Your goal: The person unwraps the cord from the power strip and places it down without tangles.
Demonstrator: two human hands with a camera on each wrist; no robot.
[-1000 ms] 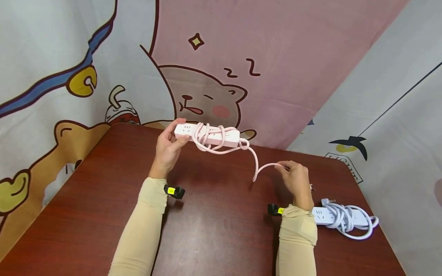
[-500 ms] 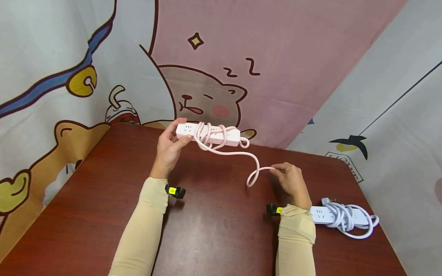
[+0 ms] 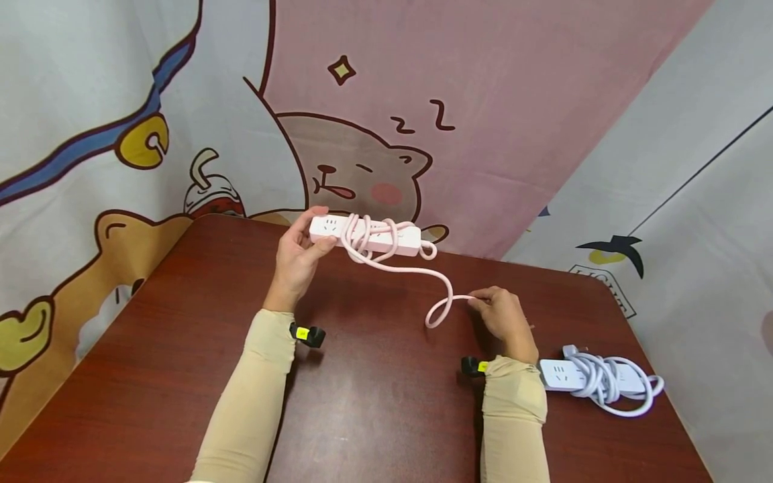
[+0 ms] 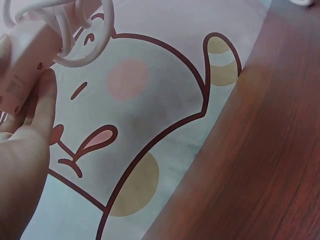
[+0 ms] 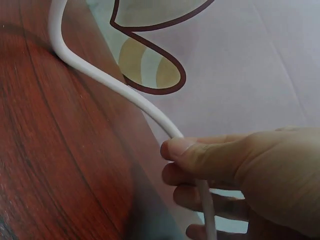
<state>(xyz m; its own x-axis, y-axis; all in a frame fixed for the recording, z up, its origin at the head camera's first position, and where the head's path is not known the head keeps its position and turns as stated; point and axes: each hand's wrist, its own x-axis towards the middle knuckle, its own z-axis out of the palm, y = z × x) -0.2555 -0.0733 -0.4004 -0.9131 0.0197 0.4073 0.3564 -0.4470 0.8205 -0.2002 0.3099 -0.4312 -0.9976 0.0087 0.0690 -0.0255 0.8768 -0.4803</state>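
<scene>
A pink power strip [image 3: 407, 240] is held up over the far part of the table, its cord wound loosely around its middle. My left hand [image 3: 296, 258] grips its left end between thumb and fingers; in the left wrist view the fingers [image 4: 46, 95] lie against its underside. From the strip the pink power cord [image 3: 410, 270] runs right and makes a loose loop. Farther along, my right hand [image 3: 504, 322] pinches that cord between thumb and fingertips. The right wrist view shows the cord [image 5: 115, 84] passing through the pinch and down along the other fingers.
On the brown table [image 3: 362, 416], a white power strip [image 3: 558, 374] with its cord wrapped round it lies to the right, close to my right forearm. A cartoon-printed cloth [image 3: 483, 134] hangs behind the table's far edge.
My right hand has moved a little left and down with the cord. The cord has come away from the strip's right end and now bends into a wider loop. My left hand barely shifts.
</scene>
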